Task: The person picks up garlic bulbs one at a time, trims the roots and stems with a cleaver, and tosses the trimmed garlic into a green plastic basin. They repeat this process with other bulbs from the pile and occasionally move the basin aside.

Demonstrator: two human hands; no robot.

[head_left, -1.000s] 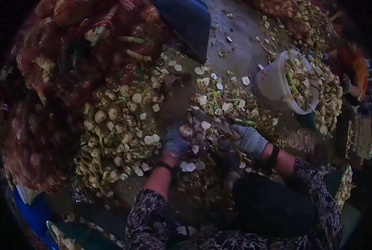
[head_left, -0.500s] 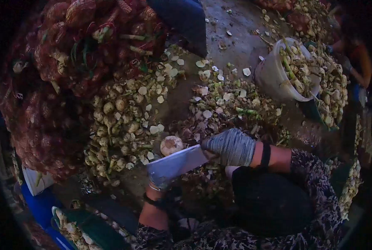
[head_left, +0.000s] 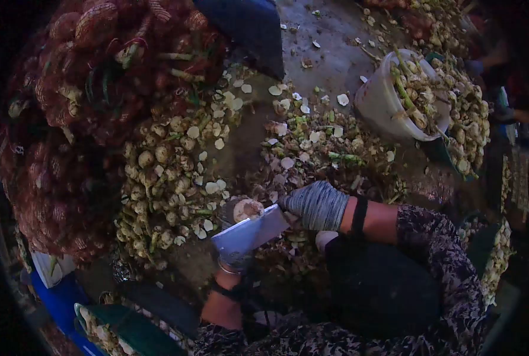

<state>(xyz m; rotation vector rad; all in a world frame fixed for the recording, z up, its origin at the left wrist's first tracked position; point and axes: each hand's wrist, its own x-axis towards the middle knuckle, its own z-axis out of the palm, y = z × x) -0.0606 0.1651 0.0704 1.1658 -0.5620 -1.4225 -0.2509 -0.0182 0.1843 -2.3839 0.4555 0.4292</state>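
Observation:
My right hand (head_left: 318, 206), in a grey striped glove, is closed round the handle of a wide-bladed knife (head_left: 249, 230). The blade points left and lies across the front of my left hand (head_left: 236, 256), which also wears a glove. Just above the blade a round pale bulb (head_left: 248, 209) shows, with glove fingers at its left side; the blade hides most of that hand. Left of the bulb lies a heap of small bulbs (head_left: 163, 155). Peelings and cut pieces (head_left: 312, 139) cover the ground beyond the knife.
Red net sacks of bulbs (head_left: 57, 178) are stacked at the left. A white bucket (head_left: 374, 107) of bulbs and stalks leans at the upper right, beside another heap. Another person's arm (head_left: 516, 115) shows at the right edge. A green container (head_left: 128, 323) stands at the lower left.
The whole view has shifted slightly. My right hand and the knife have moved a little left, and glove fingers now show beside the bulb.

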